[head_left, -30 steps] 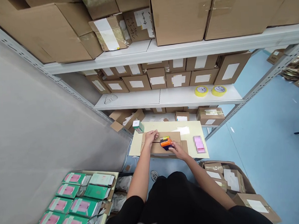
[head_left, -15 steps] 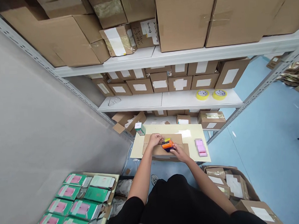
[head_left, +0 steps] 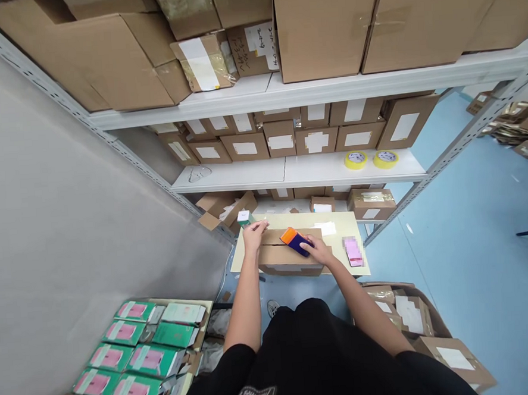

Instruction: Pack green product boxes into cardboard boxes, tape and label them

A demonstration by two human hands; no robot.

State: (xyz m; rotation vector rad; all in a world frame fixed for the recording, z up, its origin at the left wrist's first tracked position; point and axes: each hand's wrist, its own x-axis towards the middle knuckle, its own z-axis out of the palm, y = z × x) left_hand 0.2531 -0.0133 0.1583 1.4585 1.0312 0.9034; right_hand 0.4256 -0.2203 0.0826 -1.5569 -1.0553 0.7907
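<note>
My right hand (head_left: 317, 249) grips an orange and dark blue tape dispenser (head_left: 297, 242), tilted above a closed cardboard box (head_left: 290, 256). The box lies on a pale yellow table (head_left: 343, 222), its top flaps meeting along a seam. Over the box's left end is my left hand (head_left: 254, 234), fingers pinched together. Anything between those fingers is too small to make out. Just behind the left hand stands a small green and white carton (head_left: 244, 218), partly covered by it.
Pink packets (head_left: 352, 251) lie at the table's right. Two yellow tape rolls (head_left: 355, 160) sit on the shelf (head_left: 254, 175) ahead, below rows of boxes. Green cartons (head_left: 144, 358) cover a surface at lower left. A large carton of parcels (head_left: 436, 312) stands at lower right.
My left hand has moved left, away from the tape dispenser, to the box's left end. My right hand has turned the dispenser, so more of its dark blue side shows.
</note>
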